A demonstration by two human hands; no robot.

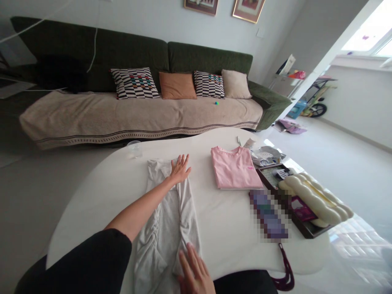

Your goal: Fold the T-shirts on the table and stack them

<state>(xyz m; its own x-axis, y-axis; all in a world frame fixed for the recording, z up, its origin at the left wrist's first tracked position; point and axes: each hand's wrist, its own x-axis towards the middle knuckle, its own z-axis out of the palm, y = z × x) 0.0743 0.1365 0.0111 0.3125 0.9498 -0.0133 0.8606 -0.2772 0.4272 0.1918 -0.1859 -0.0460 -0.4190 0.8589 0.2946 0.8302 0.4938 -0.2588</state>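
Note:
A grey garment lies lengthwise on the white table, folded into a long narrow strip with gathered seams. My left hand reaches across it and lies flat near its far end, fingers spread, holding nothing. My right hand rests flat on the near end of the same garment, fingers stretched out. A folded pink T-shirt lies on the table to the right of the grey garment, untouched.
A clear plastic cup stands at the table's far edge. A dark tray with a cream wavy object and small items sits at right. A green sofa with cushions stands behind the table.

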